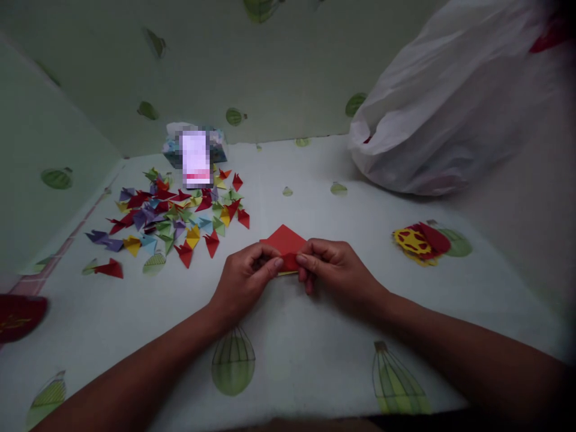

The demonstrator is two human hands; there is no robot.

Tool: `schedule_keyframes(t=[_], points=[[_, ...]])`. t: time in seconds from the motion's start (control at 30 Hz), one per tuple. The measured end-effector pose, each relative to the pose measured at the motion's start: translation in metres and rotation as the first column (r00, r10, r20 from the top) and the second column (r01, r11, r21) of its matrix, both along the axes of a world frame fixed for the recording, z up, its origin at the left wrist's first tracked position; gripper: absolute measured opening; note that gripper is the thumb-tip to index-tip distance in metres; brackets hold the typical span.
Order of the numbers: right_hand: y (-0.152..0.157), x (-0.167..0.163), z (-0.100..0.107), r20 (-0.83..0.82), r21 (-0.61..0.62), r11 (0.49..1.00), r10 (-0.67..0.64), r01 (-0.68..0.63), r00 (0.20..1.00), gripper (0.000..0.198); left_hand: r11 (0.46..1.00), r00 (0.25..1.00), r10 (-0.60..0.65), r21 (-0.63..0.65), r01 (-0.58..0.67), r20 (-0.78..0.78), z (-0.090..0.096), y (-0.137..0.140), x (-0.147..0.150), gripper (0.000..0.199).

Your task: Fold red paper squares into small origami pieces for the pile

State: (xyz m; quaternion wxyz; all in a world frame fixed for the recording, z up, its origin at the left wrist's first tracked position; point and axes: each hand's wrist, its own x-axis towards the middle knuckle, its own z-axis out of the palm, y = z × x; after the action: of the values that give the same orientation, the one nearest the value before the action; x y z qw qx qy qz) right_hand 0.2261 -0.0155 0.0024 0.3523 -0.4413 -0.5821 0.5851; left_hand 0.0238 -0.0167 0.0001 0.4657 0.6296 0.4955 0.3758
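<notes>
- Left bare hand (247, 273): pinching near edge of folded red paper piece (283, 238), left of middle.
- Right bare hand (335, 264): pinching same edge, right of middle.
- Paper's far corner: pointing beyond both grips.

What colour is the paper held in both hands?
The paper is orange-red; it shows in the head view, the only one.

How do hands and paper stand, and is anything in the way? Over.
Left hand and right hand pinching red paper, near side. One corner points away. Nothing seen blocking hands; folded pieces off left, bag back right.
</notes>
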Motion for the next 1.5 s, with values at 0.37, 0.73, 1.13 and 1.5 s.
schedule_keyframes(t=[0.37, 0.73, 1.13, 1.5], points=[[0.001, -0.002, -0.001, -0.062, -0.049, 0.998, -0.031, 0.028, 0.998, 0.038, 0.970, 0.985, 0.013, -0.242, 0.030, 0.171, 0.007, -0.004, 0.005, 0.025], [-0.009, -0.005, 0.003, -0.047, -0.058, 0.998, -0.012, 0.010, 0.999, 0.033, 0.959, 0.986, -0.079, -0.260, 0.115, 0.145, 0.009, -0.008, 0.008, 0.027], [-0.003, -0.004, -0.005, -0.207, -0.086, 0.996, 0.003, -0.021, 0.978, 0.032, 0.935, 0.941, 0.006, -0.337, 0.115, 0.339, 0.003, -0.009, 0.008, 0.023], [-0.002, -0.006, -0.011, -0.306, -0.106, 0.990, 0.056, -0.092, 0.950, 0.025, 0.935, 0.881, 0.010, -0.316, 0.159, 0.472, -0.002, -0.009, 0.010, 0.024]])
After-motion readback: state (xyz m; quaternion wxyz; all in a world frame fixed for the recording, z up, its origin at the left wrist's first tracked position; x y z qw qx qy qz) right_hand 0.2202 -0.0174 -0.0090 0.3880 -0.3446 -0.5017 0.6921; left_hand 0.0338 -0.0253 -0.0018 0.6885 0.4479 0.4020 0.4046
